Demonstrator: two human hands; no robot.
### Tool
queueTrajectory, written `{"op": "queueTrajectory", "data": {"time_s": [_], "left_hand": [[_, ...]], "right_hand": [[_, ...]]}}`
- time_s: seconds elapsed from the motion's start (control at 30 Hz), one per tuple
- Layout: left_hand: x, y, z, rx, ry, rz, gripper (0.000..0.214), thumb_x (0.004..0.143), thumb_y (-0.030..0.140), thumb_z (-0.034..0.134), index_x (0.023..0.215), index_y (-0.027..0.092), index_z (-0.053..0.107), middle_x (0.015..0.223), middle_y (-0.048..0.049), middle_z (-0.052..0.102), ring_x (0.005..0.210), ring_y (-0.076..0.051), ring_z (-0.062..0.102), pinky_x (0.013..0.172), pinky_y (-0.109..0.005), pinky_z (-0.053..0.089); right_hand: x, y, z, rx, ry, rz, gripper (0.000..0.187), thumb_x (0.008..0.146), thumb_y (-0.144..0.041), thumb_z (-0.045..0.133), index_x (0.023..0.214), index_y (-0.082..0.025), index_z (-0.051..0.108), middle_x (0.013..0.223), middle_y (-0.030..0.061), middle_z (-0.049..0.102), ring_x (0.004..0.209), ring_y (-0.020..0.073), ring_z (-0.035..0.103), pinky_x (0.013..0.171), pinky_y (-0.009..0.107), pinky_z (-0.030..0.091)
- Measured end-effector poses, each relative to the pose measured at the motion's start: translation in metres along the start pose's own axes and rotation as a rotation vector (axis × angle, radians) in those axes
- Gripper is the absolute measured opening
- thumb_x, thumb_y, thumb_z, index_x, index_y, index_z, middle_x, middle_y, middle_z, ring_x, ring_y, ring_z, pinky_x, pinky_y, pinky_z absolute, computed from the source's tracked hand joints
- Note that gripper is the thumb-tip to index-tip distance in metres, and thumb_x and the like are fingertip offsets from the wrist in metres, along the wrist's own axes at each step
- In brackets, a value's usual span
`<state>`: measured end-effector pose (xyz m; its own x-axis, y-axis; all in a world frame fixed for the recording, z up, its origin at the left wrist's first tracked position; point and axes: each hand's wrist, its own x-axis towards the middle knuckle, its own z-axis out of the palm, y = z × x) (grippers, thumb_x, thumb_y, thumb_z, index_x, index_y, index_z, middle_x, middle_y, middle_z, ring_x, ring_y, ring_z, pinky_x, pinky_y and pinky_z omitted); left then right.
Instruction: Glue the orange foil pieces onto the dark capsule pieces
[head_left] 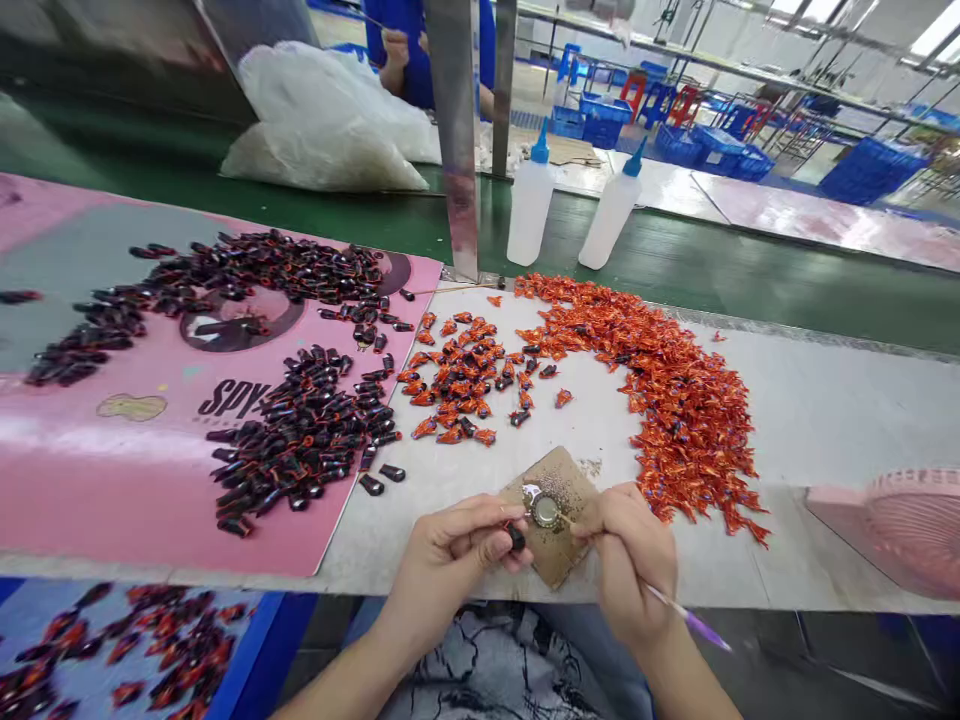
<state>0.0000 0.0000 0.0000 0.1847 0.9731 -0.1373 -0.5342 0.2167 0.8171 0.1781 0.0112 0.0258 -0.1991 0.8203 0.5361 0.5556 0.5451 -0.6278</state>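
Black piece (pixel 516 538) sits pinched in our left fingers (pixel 487 535) at lower centre, just beside a metal ring (pixel 545 510) on cardboard (pixel 562 480); our right fingers (pixel 600 520) grip a purple-handled tool (pixel 688 618).

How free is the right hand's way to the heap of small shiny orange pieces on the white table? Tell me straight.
Likely yes: the orange heap lies just past the right hand, with nothing between them, though that hand is gripping a purple-handled tool.
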Motion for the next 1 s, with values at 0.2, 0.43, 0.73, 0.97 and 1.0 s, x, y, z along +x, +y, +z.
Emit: {"op": "queueTrajectory", "data": {"time_s": [0.2, 0.43, 0.73, 0.97, 1.0], "left_hand": [[0.002, 0.002, 0.001, 0.003, 0.001, 0.010, 0.014, 0.074, 0.031, 0.084, 0.087, 0.024, 0.082, 0.079, -0.0027, 0.074, 0.062, -0.012, 0.073, 0.056, -0.015, 0.059], [0.001, 0.000, -0.001, 0.018, 0.006, 0.016, 0.012, 0.074, 0.030, 0.084, 0.085, 0.025, 0.082, 0.080, -0.0023, 0.075, 0.061, -0.014, 0.074, 0.056, -0.016, 0.060], [0.002, 0.001, 0.000, 0.037, 0.001, 0.029, 0.013, 0.075, 0.030, 0.083, 0.087, 0.025, 0.082, 0.080, -0.0030, 0.075, 0.062, -0.014, 0.074, 0.057, -0.016, 0.061], [0.003, 0.002, 0.001, 0.025, 0.011, 0.026, 0.013, 0.075, 0.030, 0.083, 0.086, 0.024, 0.082, 0.080, -0.0034, 0.075, 0.062, -0.013, 0.073, 0.058, -0.017, 0.061], [0.003, 0.002, 0.002, 0.023, 0.013, 0.022, 0.013, 0.075, 0.030, 0.083, 0.086, 0.024, 0.082, 0.080, -0.0035, 0.075, 0.062, -0.014, 0.073, 0.058, -0.017, 0.061]], "right_hand": [[0.001, -0.014, -0.001, 0.208, 0.062, 0.049, 0.027, 0.084, -0.002, 0.039, 0.069, -0.019, 0.053, 0.060, -0.0020, 0.059, 0.054, 0.0123, 0.055, 0.060, 0.030, 0.038], [0.003, -0.030, 0.003, 0.391, 0.020, 0.049, 0.026, 0.080, -0.001, 0.039, 0.068, -0.019, 0.053, 0.060, -0.0010, 0.062, 0.054, 0.0129, 0.059, 0.063, 0.032, 0.041], [0.005, -0.024, 0.004, 0.351, -0.013, 0.069, 0.027, 0.082, -0.002, 0.039, 0.067, -0.019, 0.053, 0.058, -0.0008, 0.061, 0.053, 0.0130, 0.056, 0.061, 0.032, 0.041], [0.005, 0.000, -0.005, 0.115, -0.063, 0.079, 0.030, 0.084, -0.005, 0.039, 0.063, -0.020, 0.055, 0.053, -0.0021, 0.057, 0.050, 0.0128, 0.052, 0.056, 0.029, 0.039], [0.005, 0.002, -0.006, 0.142, -0.061, 0.094, 0.030, 0.083, -0.005, 0.039, 0.063, -0.020, 0.055, 0.053, -0.0022, 0.057, 0.050, 0.0129, 0.052, 0.056, 0.029, 0.039]]}}
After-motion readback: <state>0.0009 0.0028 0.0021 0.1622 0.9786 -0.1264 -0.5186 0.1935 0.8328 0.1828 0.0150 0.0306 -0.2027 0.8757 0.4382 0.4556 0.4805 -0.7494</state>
